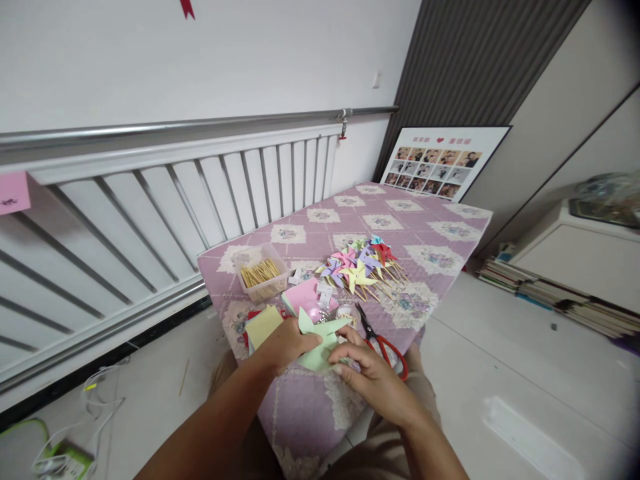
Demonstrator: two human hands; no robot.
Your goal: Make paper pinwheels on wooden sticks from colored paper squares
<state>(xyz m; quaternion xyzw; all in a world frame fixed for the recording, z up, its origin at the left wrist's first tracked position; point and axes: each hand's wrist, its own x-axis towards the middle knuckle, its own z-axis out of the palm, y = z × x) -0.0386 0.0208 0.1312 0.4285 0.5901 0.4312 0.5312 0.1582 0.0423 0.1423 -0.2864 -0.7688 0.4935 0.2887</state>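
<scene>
A pale green paper [320, 357], cut into pointed flaps like a pinwheel blank, is held up over the near end of the table. My left hand [293, 343] grips it from the left, thumb on top. At its right side, the curled fingers and thumb of my right hand [367, 370] close on a flap. Beside that hand lie scissors [376, 337] with red handles. Just past the paper are small metallic pieces [324, 316] and a small round container [346, 313]. A yellow paper stack [265, 327] sits left of my left hand, with pink sheets [305, 297] farther back.
A clear plastic box [250, 291] of thin wooden sticks stands at the table's left. Several finished pinwheels [357, 267] on sticks lie in a pile at mid-table. A white radiator [240, 190] runs along the wall; a photo board [443, 163] leans behind the table.
</scene>
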